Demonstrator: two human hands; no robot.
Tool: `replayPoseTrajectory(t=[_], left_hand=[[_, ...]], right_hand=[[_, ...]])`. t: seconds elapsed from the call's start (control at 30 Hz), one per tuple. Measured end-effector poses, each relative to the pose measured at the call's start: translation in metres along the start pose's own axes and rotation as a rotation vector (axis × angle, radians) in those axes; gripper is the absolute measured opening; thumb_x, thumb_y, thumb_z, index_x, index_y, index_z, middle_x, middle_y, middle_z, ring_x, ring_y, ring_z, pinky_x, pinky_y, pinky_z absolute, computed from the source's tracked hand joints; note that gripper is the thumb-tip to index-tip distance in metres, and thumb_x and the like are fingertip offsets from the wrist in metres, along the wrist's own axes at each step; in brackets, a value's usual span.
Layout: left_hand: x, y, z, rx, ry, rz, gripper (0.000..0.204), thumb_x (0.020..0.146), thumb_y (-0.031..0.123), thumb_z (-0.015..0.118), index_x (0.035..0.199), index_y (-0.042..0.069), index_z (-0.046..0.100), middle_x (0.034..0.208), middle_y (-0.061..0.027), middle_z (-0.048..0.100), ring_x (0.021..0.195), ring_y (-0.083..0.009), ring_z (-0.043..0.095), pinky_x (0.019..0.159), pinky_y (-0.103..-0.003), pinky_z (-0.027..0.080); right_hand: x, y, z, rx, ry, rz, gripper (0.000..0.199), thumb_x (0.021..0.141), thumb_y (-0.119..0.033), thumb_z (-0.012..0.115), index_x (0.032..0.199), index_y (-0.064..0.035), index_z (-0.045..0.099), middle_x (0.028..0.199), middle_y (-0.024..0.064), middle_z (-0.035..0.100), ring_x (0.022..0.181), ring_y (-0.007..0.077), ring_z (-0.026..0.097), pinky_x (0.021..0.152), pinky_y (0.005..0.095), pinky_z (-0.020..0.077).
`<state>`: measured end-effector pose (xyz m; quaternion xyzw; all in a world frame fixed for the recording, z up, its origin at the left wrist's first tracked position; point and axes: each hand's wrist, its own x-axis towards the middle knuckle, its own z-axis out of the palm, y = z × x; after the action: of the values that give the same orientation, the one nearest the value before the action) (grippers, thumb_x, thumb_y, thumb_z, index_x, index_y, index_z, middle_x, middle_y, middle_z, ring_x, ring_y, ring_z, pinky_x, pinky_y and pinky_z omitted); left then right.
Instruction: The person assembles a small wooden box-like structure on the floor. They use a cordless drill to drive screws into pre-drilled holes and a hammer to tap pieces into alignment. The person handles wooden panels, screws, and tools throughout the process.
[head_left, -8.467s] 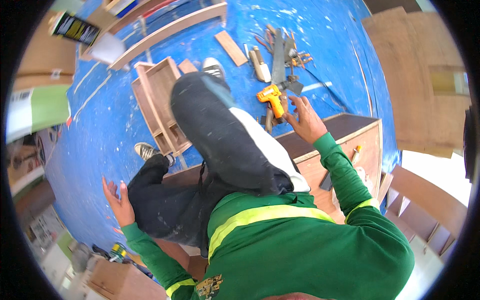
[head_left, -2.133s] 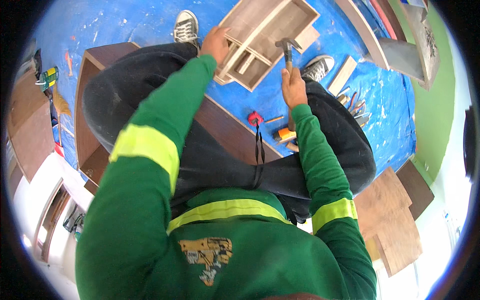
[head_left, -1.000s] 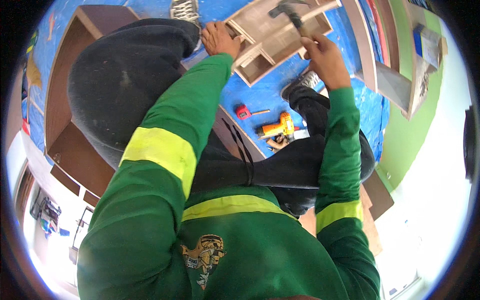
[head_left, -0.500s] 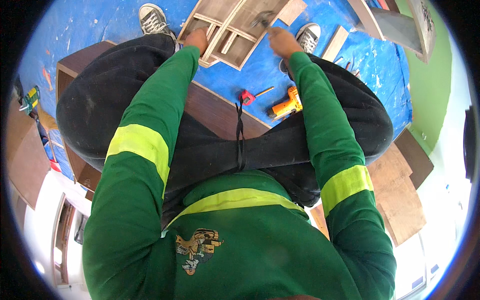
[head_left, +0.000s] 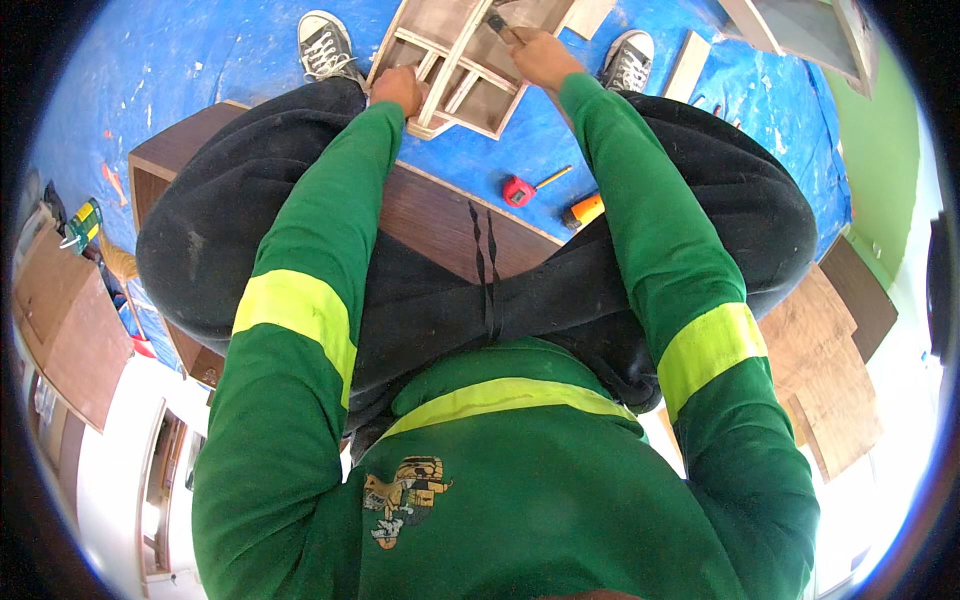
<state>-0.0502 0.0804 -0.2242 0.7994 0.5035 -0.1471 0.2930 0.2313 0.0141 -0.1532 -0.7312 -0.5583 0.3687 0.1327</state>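
Okay, from my remote feed: the wooden box (head_left: pixel 493 105), divided into compartments, lies on the blue sheet (head_left: pixel 230 60) between the two shoes, partly cut off by the top of view. My left hand (head_left: pixel 400 92) is at its near left corner, touching, fingers curled; can't tell whether they pinch the wood, undersides hidden. My right hand (head_left: pixel 545 60) has fingers wrapped around the handle of the hammer (head_left: pixel 498 24), whose head sits over the box; contact unclear. Red tape measure (head_left: pixel 518 191) and pencil (head_left: pixel 553 177) lie nearer me, just beside each other. Yellow drill (head_left: pixel 583 211) partly hidden by the right leg. Dark brown panel (head_left: pixel 450 215) runs under the legs. Loose wood strip (head_left: pixel 687 67) right of the right shoe (head_left: pixel 628 62).
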Motion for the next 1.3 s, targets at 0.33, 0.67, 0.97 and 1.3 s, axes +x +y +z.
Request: replayPoseTrajectory(t=[0.33,0.67,0.97,1.3], left_hand=[[-0.018,-0.005,-0.027,-0.285,0.416,-0.056,0.036,0.096,0.029,0.064,0.115,0.002,0.078,0.11,-0.0294,0.075,0.106,-0.0445,0.073,0.097,-0.052,0.056],[-0.05,0.018,0.021,-0.606,0.971,-0.529,0.052,0.1,0.02,0.057,0.142,-0.012,0.055,0.137,-0.0352,0.061,0.116,-0.049,0.066,0.115,-0.051,0.041],[-0.059,0.01,0.056,-2.079,0.04,-0.873,0.039,0.109,0.03,0.053,0.139,0.006,0.055,0.131,-0.0177,0.067,0.112,-0.0395,0.071,0.09,-0.056,0.064],[-0.046,-0.034,0.103,-1.82,-0.065,-0.772,0.04,0.111,0.031,0.045,0.144,0.009,0.052,0.129,-0.0165,0.067,0.104,-0.037,0.074,0.081,-0.057,0.064]], right_hand=[[0.026,-0.002,0.015,0.3,-0.403,0.301,0.051,0.105,-0.025,0.059,0.154,-0.0096,0.058,0.084,0.0032,0.065,0.064,0.012,0.053,0.058,0.0301,0.0476],[0.026,-0.034,-0.002,0.398,-0.397,0.24,0.056,0.104,-0.027,0.061,0.155,-0.0056,0.055,0.085,0.004,0.067,0.063,0.0136,0.057,0.058,0.0328,0.05],[0.044,-0.004,0.02,0.289,-0.333,0.196,0.053,0.104,-0.027,0.055,0.151,-0.0031,0.056,0.076,0.0079,0.069,0.065,0.0178,0.066,0.061,0.0372,0.0553],[0.072,0.016,0.045,0.224,-0.426,-0.093,0.026,0.092,-0.02,0.061,0.091,-0.0013,0.079,0.072,0.0127,0.075,0.065,0.0219,0.075,0.062,0.0396,0.0601]])
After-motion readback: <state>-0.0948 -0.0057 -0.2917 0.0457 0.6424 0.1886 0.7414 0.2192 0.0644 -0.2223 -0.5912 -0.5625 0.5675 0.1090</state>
